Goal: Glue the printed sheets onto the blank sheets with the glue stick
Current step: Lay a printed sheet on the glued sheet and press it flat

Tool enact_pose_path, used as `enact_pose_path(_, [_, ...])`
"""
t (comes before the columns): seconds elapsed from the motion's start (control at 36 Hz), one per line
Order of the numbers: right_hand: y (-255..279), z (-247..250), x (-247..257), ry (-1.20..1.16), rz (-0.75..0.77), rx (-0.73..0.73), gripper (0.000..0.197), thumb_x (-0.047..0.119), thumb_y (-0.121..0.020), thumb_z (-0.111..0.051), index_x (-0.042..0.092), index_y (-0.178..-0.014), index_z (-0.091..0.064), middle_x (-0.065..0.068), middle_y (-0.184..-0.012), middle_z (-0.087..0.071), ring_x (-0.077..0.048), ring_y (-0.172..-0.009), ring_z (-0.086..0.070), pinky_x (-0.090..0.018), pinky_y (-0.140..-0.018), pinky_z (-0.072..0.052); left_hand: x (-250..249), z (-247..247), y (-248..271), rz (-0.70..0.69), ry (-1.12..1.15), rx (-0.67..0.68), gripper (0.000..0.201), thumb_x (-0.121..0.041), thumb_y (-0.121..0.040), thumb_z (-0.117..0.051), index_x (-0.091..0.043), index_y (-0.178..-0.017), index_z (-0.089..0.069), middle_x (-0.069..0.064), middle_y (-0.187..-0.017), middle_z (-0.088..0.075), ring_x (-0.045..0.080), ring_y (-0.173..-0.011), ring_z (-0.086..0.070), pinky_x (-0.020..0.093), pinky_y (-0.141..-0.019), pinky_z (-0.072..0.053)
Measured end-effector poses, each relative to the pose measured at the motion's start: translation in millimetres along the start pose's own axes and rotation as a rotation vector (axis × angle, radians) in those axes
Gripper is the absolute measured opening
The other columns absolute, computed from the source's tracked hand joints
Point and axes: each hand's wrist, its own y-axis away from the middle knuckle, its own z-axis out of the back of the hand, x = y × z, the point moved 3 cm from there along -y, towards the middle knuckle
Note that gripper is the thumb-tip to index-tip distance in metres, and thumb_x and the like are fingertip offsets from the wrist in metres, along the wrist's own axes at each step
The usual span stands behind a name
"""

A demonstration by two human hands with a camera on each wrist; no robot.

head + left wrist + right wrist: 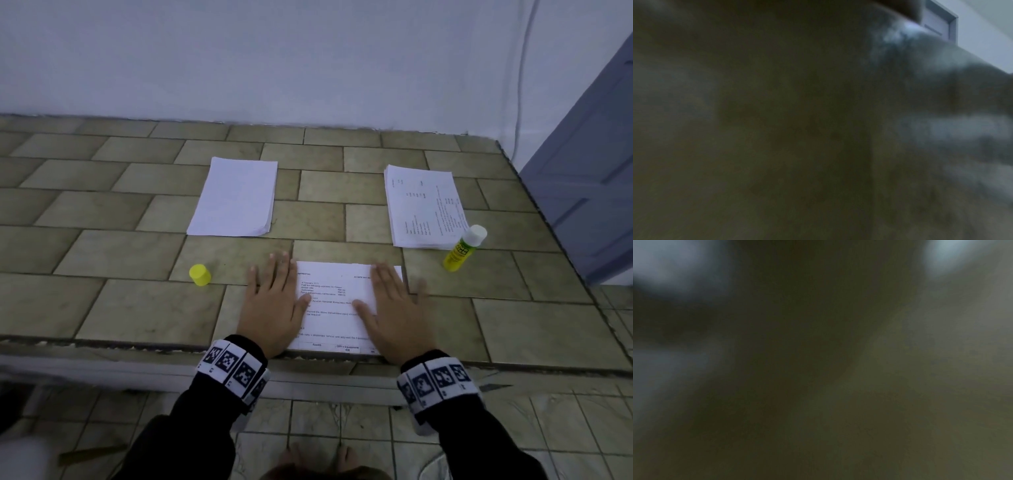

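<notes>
Paper printed sheet [337, 310], left hand [274, 303] flat, right hand [394, 310] flat

Head view looking forward and down from above the tiled ledge [137, 212], wall behind, grey door [589, 192] at right, both wrist views pressed close to that ledge, dark and blurred, left wrist view sharing the door [937, 21]

Left wrist view: mostly dark, blurred, noisy, olive-brown field; no object legible. Upper right corner: blue-grey panelled door [935, 22] with raised frame, pale wall [986, 32] beside it. Right edge: hazy grey streaks, unidentifiable.
</notes>
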Motion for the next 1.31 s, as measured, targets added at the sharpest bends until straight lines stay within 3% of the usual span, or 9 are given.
enact_pose_path(0.17, [4.2, 3.4, -17.2, 0.016, -0.085, -0.051, 0.100, 0.072, -0.080, 0.018, 0.013, -0.154, -0.013, -0.002, -0.162, -0.012, -0.014, -0.150, -0.008, -0.053, -0.111, 0.019, -1.1, -0.9, 0.8, -0.005, 0.021, -0.042, 0.076, -0.053, -0.097, -0.003, -0.006, -0.155, -0.019, 0.010, -0.163, -0.014, 0.031, -0.152, -0.008, 0.057, -0.120, -0.008])
enact_pose_path(0.28, [2.9, 6.9, 11.9, 0.023, 0.062, -0.125, 0.077, 0.061, -0.095, -0.012, 0.009, -0.147, -0.036, -0.007, -0.154, -0.036, -0.020, -0.144, -0.028, -0.059, -0.112, -0.002, -1.5, -1.3, -0.6, -0.005, 0.027, -0.061, 0.074, -0.051, -0.098, -0.003, -0.006, -0.154, -0.021, 0.009, -0.163, -0.017, 0.031, -0.151, -0.011, 0.058, -0.120, -0.008])
enact_pose_path(0.36, [-2.5, -1.8, 53.8, 0.011, 0.213, -0.077, 0.072, 0.058, -0.098, -0.012, 0.010, -0.146, -0.038, -0.008, -0.153, -0.036, -0.018, -0.143, -0.024, -0.059, -0.110, -0.007, -0.1, -1.7, -0.6, -0.003, 0.017, -0.052, 0.072, -0.049, -0.099, -0.005, -0.005, -0.154, -0.024, 0.010, -0.162, -0.020, 0.031, -0.150, -0.015, 0.057, -0.119, -0.010])
enact_pose_path(0.47, [-10.2, -11.4, 81.9, -0.013, 0.283, -0.028, 0.065, 0.052, -0.099, -0.020, 0.011, -0.142, -0.045, -0.007, -0.152, -0.039, -0.021, -0.140, -0.038, -0.061, -0.111, -0.020, 3.1, -2.8, -0.2, -0.027, -0.031, -0.053, 0.072, -0.044, -0.104, -0.003, 0.000, -0.144, -0.043, 0.016, -0.151, -0.042, 0.036, -0.140, -0.039, 0.061, -0.108, -0.033])
enact_pose_path(0.56, [-9.3, -13.4, 67.5, -0.006, 0.238, 0.005, 0.068, 0.053, -0.100, -0.010, 0.013, -0.145, -0.043, -0.005, -0.153, -0.037, -0.020, -0.141, -0.035, -0.058, -0.114, -0.024, 2.4, -2.3, 0.2, -0.025, -0.015, -0.081, 0.066, -0.042, -0.104, -0.012, 0.000, -0.146, -0.041, 0.015, -0.153, -0.039, 0.035, -0.142, -0.036, 0.060, -0.111, -0.029])
enact_pose_path(0.72, [1.9, -2.9, -0.8, 0.017, 0.031, -0.007, 0.090, 0.068, -0.084, 0.015, 0.017, -0.155, -0.005, 0.003, -0.162, -0.004, -0.009, -0.149, -0.001, -0.051, -0.117, 0.005, 2.4, -4.3, -0.4, -0.006, -0.007, -0.095, 0.066, -0.044, -0.101, -0.017, -0.003, -0.150, -0.033, 0.014, -0.158, -0.029, 0.033, -0.147, -0.026, 0.058, -0.116, -0.023])
enact_pose_path(0.94, [6.3, 10.1, -12.0, 0.022, -0.124, -0.060, 0.085, 0.061, -0.090, -0.001, 0.009, -0.150, -0.029, -0.006, -0.158, -0.027, -0.020, -0.146, -0.024, -0.064, -0.113, -0.002, 2.0, -3.6, 0.5, 0.019, 0.010, -0.093, 0.070, -0.048, -0.098, -0.014, -0.007, -0.152, -0.031, 0.013, -0.161, -0.024, 0.036, -0.149, -0.018, 0.056, -0.119, -0.017])
enact_pose_path(1.14, [-10.2, 14.9, 72.3, -0.132, 0.122, 0.013, 0.089, 0.061, -0.082, 0.016, 0.014, -0.155, -0.002, 0.001, -0.163, 0.003, -0.010, -0.149, 0.006, -0.052, -0.115, 0.018, -0.5, -1.4, 0.0, 0.010, 0.022, -0.093, 0.067, -0.046, -0.100, -0.018, -0.004, -0.147, -0.040, 0.017, -0.157, -0.032, 0.042, -0.145, -0.027, 0.061, -0.114, -0.027])
enact_pose_path(1.31, [-21.6, -3.3, 78.9, -0.084, 0.131, 0.090, 0.097, 0.066, -0.076, 0.024, 0.013, -0.155, 0.002, 0.002, -0.163, 0.006, -0.008, -0.148, 0.009, -0.057, -0.115, 0.014, 0.5, -2.0, 0.3, -0.005, 0.015, -0.099, 0.066, -0.042, -0.098, -0.021, -0.001, -0.145, -0.042, 0.018, -0.155, -0.035, 0.044, -0.142, -0.031, 0.063, -0.110, -0.032])
